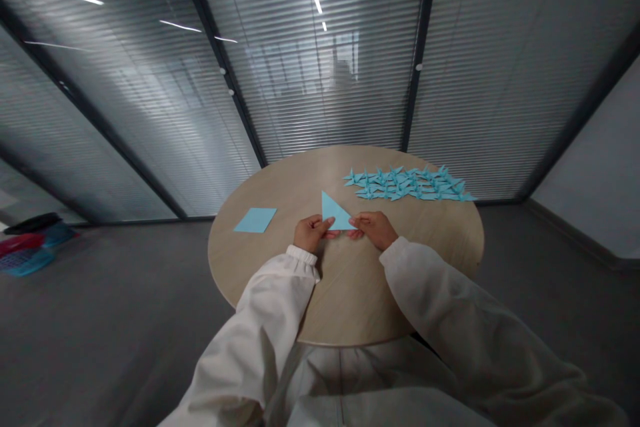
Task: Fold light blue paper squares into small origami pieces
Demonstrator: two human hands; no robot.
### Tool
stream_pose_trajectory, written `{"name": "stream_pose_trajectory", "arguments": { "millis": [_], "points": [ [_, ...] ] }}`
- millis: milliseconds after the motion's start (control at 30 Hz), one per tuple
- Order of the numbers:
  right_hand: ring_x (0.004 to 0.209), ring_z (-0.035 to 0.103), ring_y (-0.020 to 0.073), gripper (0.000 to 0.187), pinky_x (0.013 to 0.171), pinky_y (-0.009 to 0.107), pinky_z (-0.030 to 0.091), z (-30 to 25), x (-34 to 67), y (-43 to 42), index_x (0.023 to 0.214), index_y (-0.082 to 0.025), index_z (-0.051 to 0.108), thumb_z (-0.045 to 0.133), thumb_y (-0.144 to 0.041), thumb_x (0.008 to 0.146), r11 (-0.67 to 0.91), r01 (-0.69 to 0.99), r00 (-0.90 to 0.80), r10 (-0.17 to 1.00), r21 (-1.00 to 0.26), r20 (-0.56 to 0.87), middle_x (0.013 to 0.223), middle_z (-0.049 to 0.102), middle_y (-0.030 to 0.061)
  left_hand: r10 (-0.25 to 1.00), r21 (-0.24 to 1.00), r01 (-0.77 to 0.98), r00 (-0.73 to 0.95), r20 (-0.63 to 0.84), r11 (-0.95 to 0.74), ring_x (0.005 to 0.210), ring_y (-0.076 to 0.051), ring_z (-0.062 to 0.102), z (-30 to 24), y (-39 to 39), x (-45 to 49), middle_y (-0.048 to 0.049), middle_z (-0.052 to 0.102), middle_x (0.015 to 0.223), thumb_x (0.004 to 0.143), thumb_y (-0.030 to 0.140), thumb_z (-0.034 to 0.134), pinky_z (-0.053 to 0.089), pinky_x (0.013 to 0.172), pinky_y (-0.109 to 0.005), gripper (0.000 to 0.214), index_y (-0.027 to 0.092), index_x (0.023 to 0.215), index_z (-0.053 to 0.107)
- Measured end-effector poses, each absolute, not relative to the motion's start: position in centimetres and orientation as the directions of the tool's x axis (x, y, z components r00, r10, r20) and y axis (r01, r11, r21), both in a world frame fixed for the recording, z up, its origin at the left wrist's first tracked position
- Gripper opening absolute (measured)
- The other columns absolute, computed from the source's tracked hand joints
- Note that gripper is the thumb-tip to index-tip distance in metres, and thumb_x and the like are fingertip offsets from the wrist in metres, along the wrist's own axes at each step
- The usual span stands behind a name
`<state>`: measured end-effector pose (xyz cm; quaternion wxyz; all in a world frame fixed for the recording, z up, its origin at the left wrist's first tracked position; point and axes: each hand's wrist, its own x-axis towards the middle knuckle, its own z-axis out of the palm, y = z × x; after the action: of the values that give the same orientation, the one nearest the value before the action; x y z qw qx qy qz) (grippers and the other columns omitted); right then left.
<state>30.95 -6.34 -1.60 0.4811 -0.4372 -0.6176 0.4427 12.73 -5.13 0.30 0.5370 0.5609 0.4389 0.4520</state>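
Observation:
Between my two hands is a light blue sheet of origami paper (334, 215), folded into a triangle with one point facing away from me. My left hand (313, 232) pinches its lower left corner, thumb on top and fingers beneath. At the lower right corner my right hand (375, 228) grips it the same way. The paper is held just over the round wooden table (350, 293). To the left lies a flat square stack or sheet of blue paper (255, 220); how many sheets I cannot tell.
Several folded blue paper cranes (407, 183) sit in rows at the table's back right. Behind the table stands a glass partition with blinds (330, 100). Red and blue baskets (30, 250) rest on the floor at far left.

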Motion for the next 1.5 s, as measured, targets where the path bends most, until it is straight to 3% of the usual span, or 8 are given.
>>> {"name": "stream_pose_trajectory", "arguments": {
  "millis": [367, 567, 767, 1067, 1300, 1500],
  "points": [
    [0.058, 0.065, 0.0153, 0.042, 0.056, 0.025, 0.051, -1.87, 30.79, -6.21, 0.072, -0.014, 0.060, 0.060, -0.056, 0.068, 0.236, 0.038, -0.174, 0.959, -0.971, 0.226, 0.066, 0.069, 0.0063, 0.989, 0.997, 0.023, 0.134, 0.064, -0.068, 0.060, -0.017, 0.065, 0.75, -5.22, 12.62, -0.0012, 0.064, 0.059, 0.058, 0.042, 0.071, 0.052, 0.058, -0.026, 0.033, 0.013, 0.067, 0.058],
    [0.056, 0.064, 0.0151, 0.042, 0.057, 0.026, 0.052, -1.73, 30.78, -6.31, 0.070, -0.013, 0.061, 0.059, -0.056, 0.069, 0.234, 0.071, -0.191, 0.957, -0.970, 0.217, 0.067, 0.069, 0.0083, 0.990, 0.995, 0.003, 0.105, 0.098, -0.099, 0.060, -0.019, 0.065, 0.62, -5.06, 12.41, 0.0026, 0.056, 0.048, 0.055, 0.045, 0.072, 0.051, 0.054, -0.024, 0.037, 0.016, 0.059, 0.050],
    [0.068, 0.067, 0.0173, 0.041, 0.064, 0.028, 0.052, -2.11, 30.83, -6.10, 0.078, -0.014, 0.063, 0.056, -0.054, 0.073, 0.242, 0.056, -0.182, 0.956, -0.969, 0.229, 0.078, 0.070, 0.0095, 0.991, 0.996, -0.030, 0.095, 0.092, -0.089, 0.061, -0.018, 0.065, 0.78, -5.10, 12.31, 0.0017, 0.060, 0.054, 0.057, 0.042, 0.071, 0.052, 0.058, -0.025, 0.034, 0.015, 0.064, 0.052],
    [0.064, 0.066, 0.0166, 0.044, 0.059, 0.026, 0.052, -2.07, 30.84, -6.08, 0.076, -0.013, 0.062, 0.054, -0.056, 0.073, 0.230, 0.024, -0.141, 0.964, -0.973, 0.225, 0.077, 0.070, 0.0103, 0.994, 0.996, -0.041, 0.068, 0.087, -0.084, 0.060, -0.017, 0.064, 0.91, -5.16, 12.37, -0.0005, 0.063, 0.058, 0.057, 0.042, 0.072, 0.051, 0.057, -0.026, 0.034, 0.015, 0.064, 0.054],
    [0.054, 0.061, 0.0129, 0.029, 0.054, 0.023, 0.049, -2.04, 31.05, -5.94, 0.067, -0.015, 0.061, 0.054, -0.042, 0.077, 0.255, 0.159, -0.082, 0.966, -0.954, 0.244, 0.063, 0.067, 0.0049, 0.990, 0.991, -0.096, 0.092, 0.102, -0.093, 0.060, -0.016, 0.062, 0.89, -5.21, 12.63, -0.0004, 0.061, 0.059, 0.051, 0.042, 0.076, 0.050, 0.057, -0.027, 0.039, 0.013, 0.070, 0.060],
    [0.057, 0.061, 0.0131, 0.026, 0.058, 0.024, 0.049, -1.55, 30.73, -6.71, 0.067, -0.015, 0.061, 0.050, -0.036, 0.079, 0.281, 0.234, -0.204, 0.950, -0.931, 0.235, 0.063, 0.066, 0.0041, 0.983, 0.982, -0.063, 0.025, 0.179, -0.177, 0.050, -0.009, 0.052, 1.07, -5.09, 12.39, 0.0012, 0.060, 0.058, 0.044, 0.036, 0.081, 0.045, 0.051, -0.022, 0.044, 0.012, 0.071, 0.058]
  ]
}}
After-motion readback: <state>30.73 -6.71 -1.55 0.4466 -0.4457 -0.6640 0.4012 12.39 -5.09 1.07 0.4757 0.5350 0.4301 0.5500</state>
